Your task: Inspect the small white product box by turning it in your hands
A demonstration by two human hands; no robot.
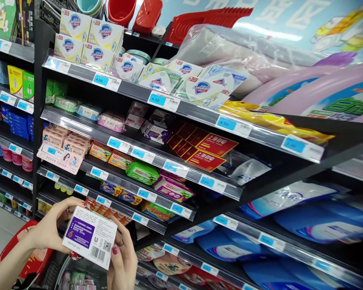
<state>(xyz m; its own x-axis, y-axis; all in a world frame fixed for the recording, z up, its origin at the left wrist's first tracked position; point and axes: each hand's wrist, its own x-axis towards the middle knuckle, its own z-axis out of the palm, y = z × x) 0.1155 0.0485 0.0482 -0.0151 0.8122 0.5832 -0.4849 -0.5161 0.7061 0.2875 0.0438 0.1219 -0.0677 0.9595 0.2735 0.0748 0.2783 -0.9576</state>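
Both my hands hold a small white box point(90, 237) with a purple panel, a barcode and a QR code on the face turned to me. My left hand point(53, 225) grips its upper left edge with the fingers curled over the top. My right hand point(123, 257) clasps the lower right corner from below. The box is held low at the left, in front of black shop shelves point(181, 108) packed with soap boxes and packets.
Blue price tags line every shelf rail. White soap boxes point(90, 40) sit on the top shelf, red packs point(205, 151) in the middle, large blue refill bags point(314, 225) at the lower right. A red basket point(33, 262) shows under my left arm. Red tubs stand on top.
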